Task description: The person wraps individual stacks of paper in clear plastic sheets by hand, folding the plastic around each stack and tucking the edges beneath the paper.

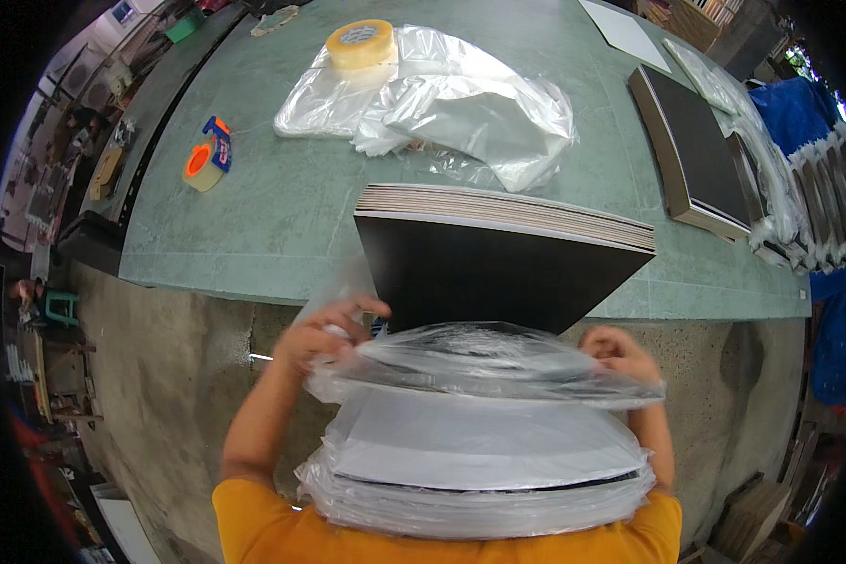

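Observation:
My left hand and my right hand are at the two sides of a clear plastic bag, their fingers closed on its edges. The left one is slightly blurred, its forefinger stretched toward a thick stack of black-faced boards with pale edges. That stack stands tilted at the table's near edge; its lower end is hidden behind the bag. Something dark shows through the plastic, but I cannot tell whether it is inside. Between my arms, close to my body, is a pile of plastic-wrapped flat panels.
On the green table lie more clear bags, a roll of tape and a blue-and-orange tape dispenser. Another black board stack lies at the right, beside wrapped panels. A green stool and people are at the far left.

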Tool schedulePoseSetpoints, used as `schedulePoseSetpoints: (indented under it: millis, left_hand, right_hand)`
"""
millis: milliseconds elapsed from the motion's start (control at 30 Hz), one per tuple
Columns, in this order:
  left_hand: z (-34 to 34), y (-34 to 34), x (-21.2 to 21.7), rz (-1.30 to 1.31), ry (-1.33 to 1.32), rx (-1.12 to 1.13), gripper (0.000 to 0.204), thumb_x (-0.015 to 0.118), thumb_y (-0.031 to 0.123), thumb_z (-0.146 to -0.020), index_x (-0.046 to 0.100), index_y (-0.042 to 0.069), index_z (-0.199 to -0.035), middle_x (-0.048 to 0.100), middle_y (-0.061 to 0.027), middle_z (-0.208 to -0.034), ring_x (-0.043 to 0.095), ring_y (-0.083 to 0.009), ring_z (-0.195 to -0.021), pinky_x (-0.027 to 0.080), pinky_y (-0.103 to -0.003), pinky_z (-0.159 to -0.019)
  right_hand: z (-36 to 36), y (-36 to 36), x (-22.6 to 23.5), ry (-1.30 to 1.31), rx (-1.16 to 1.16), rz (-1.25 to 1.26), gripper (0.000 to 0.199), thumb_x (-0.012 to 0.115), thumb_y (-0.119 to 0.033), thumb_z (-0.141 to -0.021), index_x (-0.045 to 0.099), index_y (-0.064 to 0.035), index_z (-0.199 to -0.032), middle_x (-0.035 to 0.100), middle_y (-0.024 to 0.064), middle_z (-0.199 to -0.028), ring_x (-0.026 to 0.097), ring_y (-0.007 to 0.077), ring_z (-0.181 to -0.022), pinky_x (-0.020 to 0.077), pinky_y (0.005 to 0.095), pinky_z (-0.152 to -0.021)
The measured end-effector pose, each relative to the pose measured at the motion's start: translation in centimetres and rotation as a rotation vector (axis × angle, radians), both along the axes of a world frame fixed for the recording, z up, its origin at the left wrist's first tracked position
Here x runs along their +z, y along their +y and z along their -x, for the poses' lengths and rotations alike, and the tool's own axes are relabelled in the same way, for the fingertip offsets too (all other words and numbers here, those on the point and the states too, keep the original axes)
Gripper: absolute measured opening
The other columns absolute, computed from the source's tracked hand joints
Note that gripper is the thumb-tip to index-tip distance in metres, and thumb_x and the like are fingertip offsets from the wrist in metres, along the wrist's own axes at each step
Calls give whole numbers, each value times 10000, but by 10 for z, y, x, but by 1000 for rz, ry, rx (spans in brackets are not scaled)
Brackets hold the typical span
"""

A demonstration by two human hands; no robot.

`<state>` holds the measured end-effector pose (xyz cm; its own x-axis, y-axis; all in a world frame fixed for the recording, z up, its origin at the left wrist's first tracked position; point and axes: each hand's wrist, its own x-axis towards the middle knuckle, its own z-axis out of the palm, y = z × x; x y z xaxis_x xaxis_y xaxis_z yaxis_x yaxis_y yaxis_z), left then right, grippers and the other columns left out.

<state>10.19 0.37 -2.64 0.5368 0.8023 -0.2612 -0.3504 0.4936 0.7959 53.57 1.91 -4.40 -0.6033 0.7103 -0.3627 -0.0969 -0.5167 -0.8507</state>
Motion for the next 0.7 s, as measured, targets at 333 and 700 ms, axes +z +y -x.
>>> schedulePoseSetpoints:
  millis: [333,700]
  left_hand:
    - [12,-9,-134,-271,1049,-282,128,617,118,-757,557,66,-859,578,-43,-720,530,-98,-605,406,-223,-501]
    - [-92,-17,-8,-501,202,-672,224,508,215,-842,545,20,-945,559,-115,-860,537,-216,-837,420,-325,-724]
  right_hand:
    - [21,-14,-109,-1026,118,-304,131,539,-91,-739,580,2,-822,582,103,-752,555,181,-703,433,276,-667]
    - [90,-19,1,-20,880,-450,546,402,-410,-864,361,-30,-1254,292,187,-1323,241,327,-1241,177,393,-1023]
